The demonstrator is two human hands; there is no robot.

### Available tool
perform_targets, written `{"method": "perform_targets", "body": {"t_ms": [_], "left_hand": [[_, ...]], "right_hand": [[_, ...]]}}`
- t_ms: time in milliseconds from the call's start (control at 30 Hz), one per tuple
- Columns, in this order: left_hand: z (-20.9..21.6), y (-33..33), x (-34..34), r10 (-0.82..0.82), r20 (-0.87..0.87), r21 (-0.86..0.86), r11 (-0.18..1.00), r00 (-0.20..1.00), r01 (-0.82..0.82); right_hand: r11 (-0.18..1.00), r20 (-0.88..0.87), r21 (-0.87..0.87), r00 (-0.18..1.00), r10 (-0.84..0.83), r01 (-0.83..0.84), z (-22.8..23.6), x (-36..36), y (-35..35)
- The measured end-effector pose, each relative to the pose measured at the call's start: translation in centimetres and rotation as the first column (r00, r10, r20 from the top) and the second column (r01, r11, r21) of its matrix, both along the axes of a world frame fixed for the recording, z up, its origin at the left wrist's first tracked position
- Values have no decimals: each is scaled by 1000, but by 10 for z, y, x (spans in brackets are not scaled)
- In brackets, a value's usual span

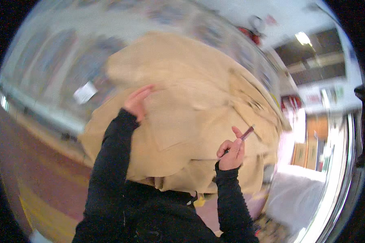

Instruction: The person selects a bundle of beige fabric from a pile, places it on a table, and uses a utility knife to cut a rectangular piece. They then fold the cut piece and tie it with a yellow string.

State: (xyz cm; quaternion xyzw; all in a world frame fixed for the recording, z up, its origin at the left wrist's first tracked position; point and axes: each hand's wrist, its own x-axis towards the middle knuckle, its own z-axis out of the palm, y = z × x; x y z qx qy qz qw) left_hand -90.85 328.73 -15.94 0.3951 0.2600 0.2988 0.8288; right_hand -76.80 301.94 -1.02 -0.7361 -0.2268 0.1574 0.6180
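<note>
A large beige garment [178,117], perhaps a coat, lies spread over the table before me, with folds bunched at its right side and near edge. My left hand [138,103] is over the left part of the cloth, fingers stretched out and nothing held. Closed round a slim dark-red pen-like tool [247,133], my right hand [232,154] is above the cloth's right side. The tool's tip points up and to the right, and its lower part is hidden by my fingers. Whether its tip touches the cloth, I cannot tell.
A small white paper [85,92] lies on the patterned, blurred table surface [48,77] left of the cloth. Cardboard boxes [305,153] stand at the right by a bright doorway or window. A white bag-like bundle [294,193] sits at lower right.
</note>
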Motion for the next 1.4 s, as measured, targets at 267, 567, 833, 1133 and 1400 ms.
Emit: {"method": "perform_targets", "body": {"t_ms": [267, 567, 833, 1133, 1400], "left_hand": [[-86, 1, -11, 159, -141, 468, 880, 977, -76], [18, -87, 82, 632, -269, 948, 40, 727, 316], [63, -570, 129, -650, -208, 879, 203, 731, 431], [107, -859, 60, -888, -282, 954, -220, 364, 201], [69, -1035, 84, -940, -297, 706, -97, 169, 702]], "right_hand": [[914, 115, -127, 921, -373, 386, 19, -30, -168], [731, 292, -158, 739, -607, 663, -45, -157, -413], [531, -77, -234, 529, -845, 814, -69, -271, -630], [243, -395, -130, 174, -902, 961, -50, -370, -807], [139, -18, -473, 148, -989, 870, -68, -375, -898]]}}
